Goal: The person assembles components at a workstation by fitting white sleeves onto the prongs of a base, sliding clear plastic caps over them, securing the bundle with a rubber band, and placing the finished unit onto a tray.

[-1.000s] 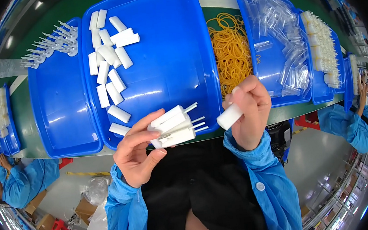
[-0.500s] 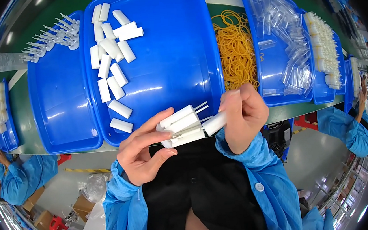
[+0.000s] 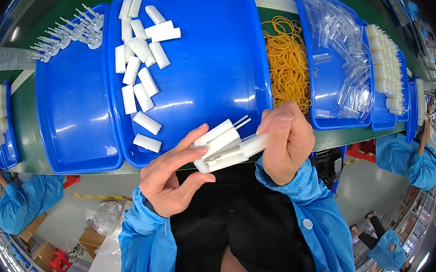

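Observation:
My left hand (image 3: 176, 178) grips the base of a white pronged holder (image 3: 200, 165) between thumb and fingers. White foam-like sleeves (image 3: 221, 133) sit on some of its prongs, and thin prong tips (image 3: 241, 120) stick out at the upper right. Pinched in my right hand (image 3: 288, 141) is another white sleeve (image 3: 253, 145), its left end against the holder's prongs; how far a prong reaches into it is hidden. Several loose white sleeves (image 3: 147, 123) lie in the left part of the large blue tray (image 3: 210, 58) in front of me.
Similar white pronged pieces (image 3: 93, 30) stand in the left blue tray (image 3: 76, 113). Yellow rubber bands (image 3: 287, 61) are heaped right of the large tray. Clear plastic tubes (image 3: 352, 81) fill another tray. White assemblies (image 3: 385, 67) stand farther right. Other people (image 3: 408, 157) sit along the bench.
The sleeve in my right hand has moved left, closer in among the holder's prongs. My left hand keeps its grip. The whole view has shifted slightly.

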Demonstrator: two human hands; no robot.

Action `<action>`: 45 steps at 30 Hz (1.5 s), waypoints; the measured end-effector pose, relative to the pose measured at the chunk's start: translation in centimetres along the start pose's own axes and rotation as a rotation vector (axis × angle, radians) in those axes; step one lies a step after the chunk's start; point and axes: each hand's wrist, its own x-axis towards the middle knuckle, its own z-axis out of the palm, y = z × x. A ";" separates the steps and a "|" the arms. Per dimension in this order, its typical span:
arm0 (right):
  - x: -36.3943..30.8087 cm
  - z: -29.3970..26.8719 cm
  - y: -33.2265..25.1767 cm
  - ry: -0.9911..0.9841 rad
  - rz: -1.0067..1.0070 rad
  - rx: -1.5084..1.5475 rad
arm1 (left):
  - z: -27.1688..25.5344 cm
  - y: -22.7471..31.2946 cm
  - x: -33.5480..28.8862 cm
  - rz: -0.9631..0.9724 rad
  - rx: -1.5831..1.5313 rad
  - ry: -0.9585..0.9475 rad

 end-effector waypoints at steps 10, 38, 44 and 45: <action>-0.5 0.3 -0.9 -0.179 0.043 -0.022 | 0.2 0.3 0.5 0.001 0.028 0.041; 2.2 -4.1 -1.1 -0.329 -0.103 -0.006 | 0.2 -0.3 0.2 -0.075 -0.324 0.097; 3.8 -12.0 0.9 0.169 -0.034 -0.859 | -0.6 -1.4 -0.7 -0.118 -0.341 0.140; 3.9 -13.4 1.5 0.121 -0.055 -0.959 | -0.7 -1.5 -0.6 -0.129 -0.371 0.127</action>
